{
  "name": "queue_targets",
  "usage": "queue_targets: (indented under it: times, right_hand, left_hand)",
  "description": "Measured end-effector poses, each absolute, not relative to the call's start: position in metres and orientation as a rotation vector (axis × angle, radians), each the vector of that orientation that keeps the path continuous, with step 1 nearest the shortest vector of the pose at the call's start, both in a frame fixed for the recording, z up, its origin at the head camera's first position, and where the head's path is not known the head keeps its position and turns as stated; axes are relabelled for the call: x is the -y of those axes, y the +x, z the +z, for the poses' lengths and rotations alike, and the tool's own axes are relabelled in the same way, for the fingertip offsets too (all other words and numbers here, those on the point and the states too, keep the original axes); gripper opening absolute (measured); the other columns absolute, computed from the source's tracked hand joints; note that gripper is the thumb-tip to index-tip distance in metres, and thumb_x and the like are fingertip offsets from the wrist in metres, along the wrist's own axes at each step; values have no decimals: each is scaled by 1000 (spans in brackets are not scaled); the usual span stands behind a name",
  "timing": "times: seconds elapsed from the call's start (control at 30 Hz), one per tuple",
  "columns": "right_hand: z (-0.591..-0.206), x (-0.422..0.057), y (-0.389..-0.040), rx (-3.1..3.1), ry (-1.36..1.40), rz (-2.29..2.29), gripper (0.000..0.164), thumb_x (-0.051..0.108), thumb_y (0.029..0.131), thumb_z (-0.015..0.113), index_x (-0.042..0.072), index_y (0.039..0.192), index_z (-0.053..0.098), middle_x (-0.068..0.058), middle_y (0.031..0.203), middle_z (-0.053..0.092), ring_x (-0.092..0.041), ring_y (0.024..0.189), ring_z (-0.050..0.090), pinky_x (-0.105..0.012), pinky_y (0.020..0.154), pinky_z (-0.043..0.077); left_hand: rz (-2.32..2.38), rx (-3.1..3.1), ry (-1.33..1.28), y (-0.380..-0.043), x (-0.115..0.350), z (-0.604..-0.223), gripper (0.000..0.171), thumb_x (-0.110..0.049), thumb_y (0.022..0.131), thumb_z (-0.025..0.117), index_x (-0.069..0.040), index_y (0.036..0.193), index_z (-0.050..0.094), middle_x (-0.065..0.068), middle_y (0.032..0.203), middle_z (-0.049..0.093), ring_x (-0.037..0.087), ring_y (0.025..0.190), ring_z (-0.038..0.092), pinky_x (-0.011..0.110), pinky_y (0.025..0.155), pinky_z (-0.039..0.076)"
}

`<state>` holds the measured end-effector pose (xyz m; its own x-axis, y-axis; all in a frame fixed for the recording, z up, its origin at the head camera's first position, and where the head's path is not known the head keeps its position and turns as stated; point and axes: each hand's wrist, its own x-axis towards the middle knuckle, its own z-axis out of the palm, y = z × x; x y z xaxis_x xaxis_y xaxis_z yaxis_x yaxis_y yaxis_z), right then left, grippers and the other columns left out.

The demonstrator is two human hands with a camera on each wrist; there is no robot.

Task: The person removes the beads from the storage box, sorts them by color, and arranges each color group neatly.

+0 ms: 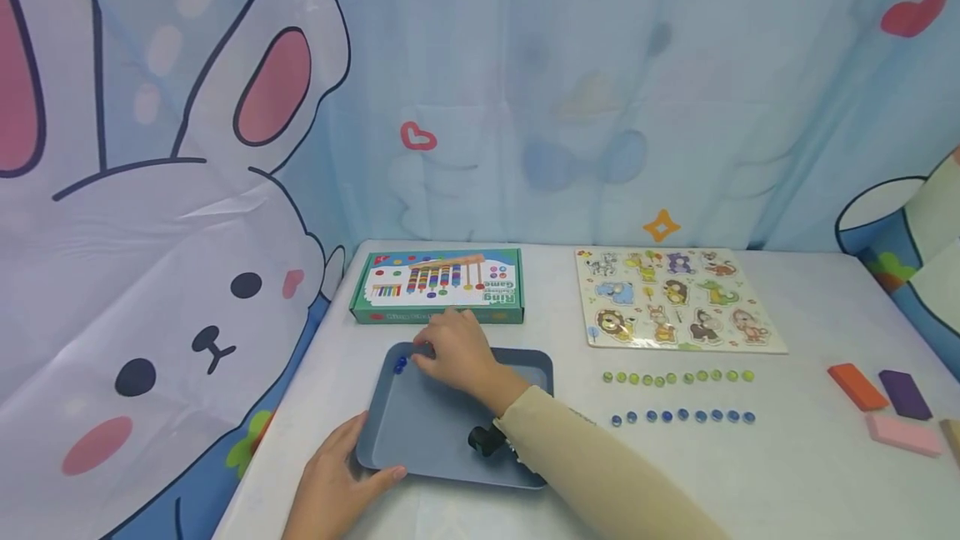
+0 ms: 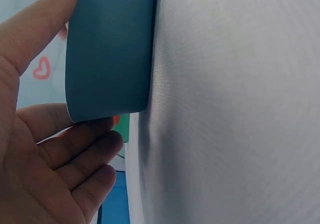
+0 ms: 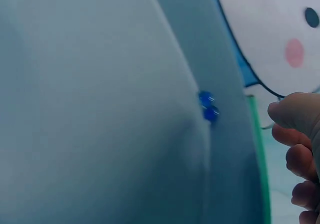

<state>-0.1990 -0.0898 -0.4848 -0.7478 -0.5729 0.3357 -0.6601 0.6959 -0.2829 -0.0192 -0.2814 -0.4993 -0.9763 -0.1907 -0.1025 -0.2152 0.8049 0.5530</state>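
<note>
The blue-grey tray (image 1: 427,432) lies on the white table, with my left hand (image 1: 337,473) at its near left corner. My left thumb lies along the front rim and the fingers go round the side wall, as the left wrist view (image 2: 55,149) also shows for the hand. Two small blue glass beads (image 3: 207,106) sit together against the tray's wall, in its far left corner. Over that corner hovers my right hand (image 1: 457,352), thumb and forefinger close to the beads. Its fingers are loosely bent with nothing between them in the right wrist view.
Behind the tray lies a green ring game box (image 1: 435,286). An animal puzzle board (image 1: 678,302) is at the back right, with a row of green beads (image 1: 660,380) and a row of blue beads (image 1: 682,415) before it. Orange (image 1: 857,387), purple and pink blocks lie far right.
</note>
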Motion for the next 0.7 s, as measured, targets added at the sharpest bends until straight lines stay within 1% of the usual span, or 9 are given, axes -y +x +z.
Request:
queue_targets:
  times: [0.13, 0.23, 0.5, 0.7]
  right_hand:
    - [-493, 107, -198, 2709, 1029, 494, 20, 44, 90, 80, 30, 104, 84, 14, 87, 69, -9, 82, 53, -26, 71, 36]
    - [-499, 115, -199, 2713, 1056, 453, 20, 44, 89, 80, 30, 104, 84, 13, 90, 71, -10, 84, 55, -27, 72, 37]
    - [-504, 124, -198, 2676, 1089, 383, 18, 44, 89, 81, 30, 101, 84, 14, 91, 71, -9, 85, 56, -27, 74, 39]
    - [-505, 128, -196, 2674, 1110, 336, 19, 45, 88, 82, 30, 99, 84, 13, 93, 71, -10, 84, 52, -28, 75, 37]
  left_hand:
    - [925, -2949, -321, -20, 282, -500, 121, -81, 66, 80, -4, 155, 50, 19, 152, 57, 43, 140, 55, 62, 111, 51]
    - [937, -2944, -315, -21, 282, -501, 121, -83, 66, 79, -6, 155, 50, 17, 153, 57, 41, 140, 56, 61, 111, 51]
    - [935, -2958, -304, -21, 282, -501, 121, -84, 66, 78, -6, 155, 51, 17, 152, 58, 41, 140, 56, 61, 110, 52]
    - [961, -2973, -287, -20, 282, -501, 119, -82, 67, 79, -6, 154, 52, 16, 152, 58, 39, 140, 57, 60, 111, 51]
